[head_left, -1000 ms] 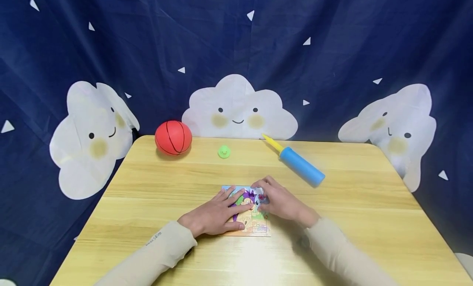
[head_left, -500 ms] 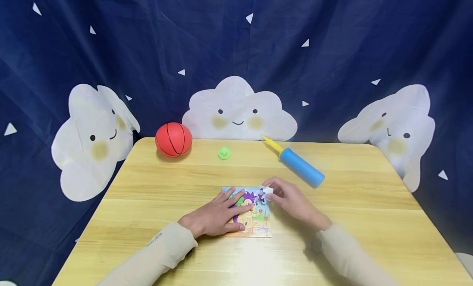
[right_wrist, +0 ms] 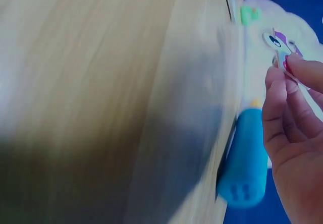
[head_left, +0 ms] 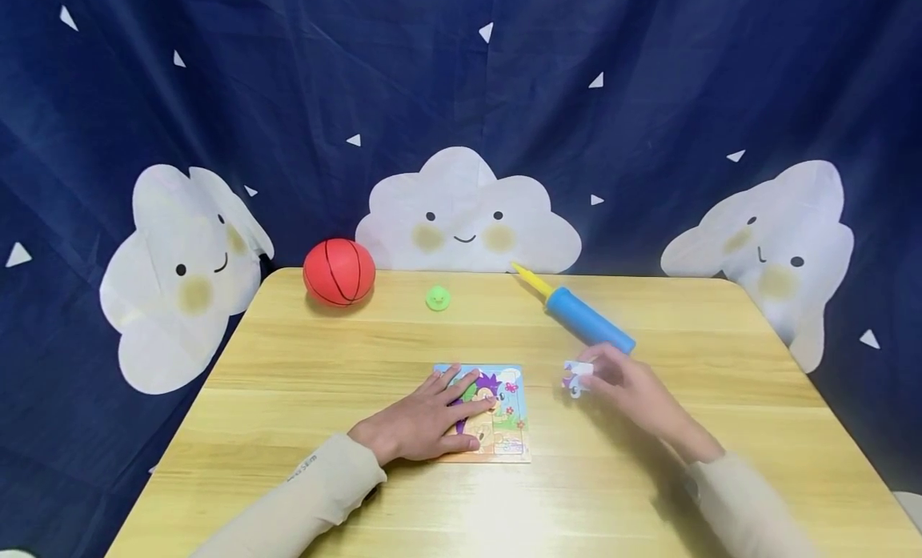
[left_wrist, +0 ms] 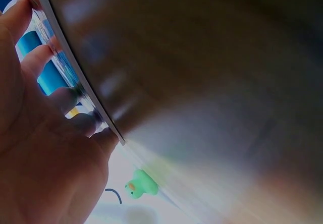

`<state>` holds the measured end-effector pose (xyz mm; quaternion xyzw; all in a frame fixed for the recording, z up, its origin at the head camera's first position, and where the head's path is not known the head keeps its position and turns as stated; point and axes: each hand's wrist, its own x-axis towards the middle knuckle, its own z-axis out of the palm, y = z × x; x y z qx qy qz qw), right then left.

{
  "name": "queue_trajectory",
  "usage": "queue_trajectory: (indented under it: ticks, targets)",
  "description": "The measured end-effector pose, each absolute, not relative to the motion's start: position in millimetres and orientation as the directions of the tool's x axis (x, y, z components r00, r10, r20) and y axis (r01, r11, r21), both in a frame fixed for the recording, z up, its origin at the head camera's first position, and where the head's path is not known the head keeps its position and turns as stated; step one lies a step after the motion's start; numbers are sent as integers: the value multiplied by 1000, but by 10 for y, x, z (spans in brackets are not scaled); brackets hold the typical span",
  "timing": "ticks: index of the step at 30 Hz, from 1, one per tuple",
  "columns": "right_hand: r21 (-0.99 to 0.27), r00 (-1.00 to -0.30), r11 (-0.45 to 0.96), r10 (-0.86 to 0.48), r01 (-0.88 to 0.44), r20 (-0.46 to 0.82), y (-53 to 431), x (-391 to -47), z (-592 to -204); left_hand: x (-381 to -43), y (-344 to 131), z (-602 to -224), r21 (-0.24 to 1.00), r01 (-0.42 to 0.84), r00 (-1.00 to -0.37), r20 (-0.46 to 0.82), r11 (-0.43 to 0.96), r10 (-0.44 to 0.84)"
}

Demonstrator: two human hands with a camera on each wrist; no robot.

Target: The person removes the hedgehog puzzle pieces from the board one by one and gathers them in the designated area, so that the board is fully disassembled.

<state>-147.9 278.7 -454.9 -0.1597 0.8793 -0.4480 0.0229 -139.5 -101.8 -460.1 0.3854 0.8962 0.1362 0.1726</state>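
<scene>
On the table lies a square, colourful jigsaw puzzle (head_left: 510, 431), printed with a purple-haired cartoon figure and flowers. My left hand (head_left: 421, 420) rests on its left part, fingers straight and spread, covering much of the picture. To the right of the puzzle, my right hand (head_left: 637, 394) pinches a small puzzle piece (head_left: 575, 377) between thumb and fingers. White and purple show on the piece, with a printed eye. In the right wrist view the piece (right_wrist: 282, 58) stands at the fingertips, above the table. Seen from the left wrist, the puzzle board's edge (left_wrist: 75, 75) runs alongside the fingertips.
A blue air pump (head_left: 589, 321) with a yellow nozzle lies just beyond my right hand. Farther back are a red ball (head_left: 338, 272) and a small green rubber duck (head_left: 437, 299). A dark blue cloth with clouds hangs behind the wooden table (head_left: 324, 342).
My right hand has lifted the puzzle piece from the puzzle's upper right corner and carried it to the right. My left hand has stayed on the puzzle.
</scene>
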Motion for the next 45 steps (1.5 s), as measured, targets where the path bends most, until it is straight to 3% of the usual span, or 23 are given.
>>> queue_trajectory:
  ticks: [22, 38, 45]
  targets:
    - [-716, -979, 669, -167, -200, 118, 3934, -1300, -4656, -1400, -1016, -4618, 380, 643, -646, -199, 665, 737]
    - [-603, -989, 787, -144, -130, 25, 4127, -1329, -4716, -1402, -1013, -4631, 385, 638, -646, -203, 667, 736]
    - [-627, -979, 755, -193, -193, 68, 4089, -1356, -4722, -1404, -1013, -4618, 382, 641, -645, -203, 666, 737]
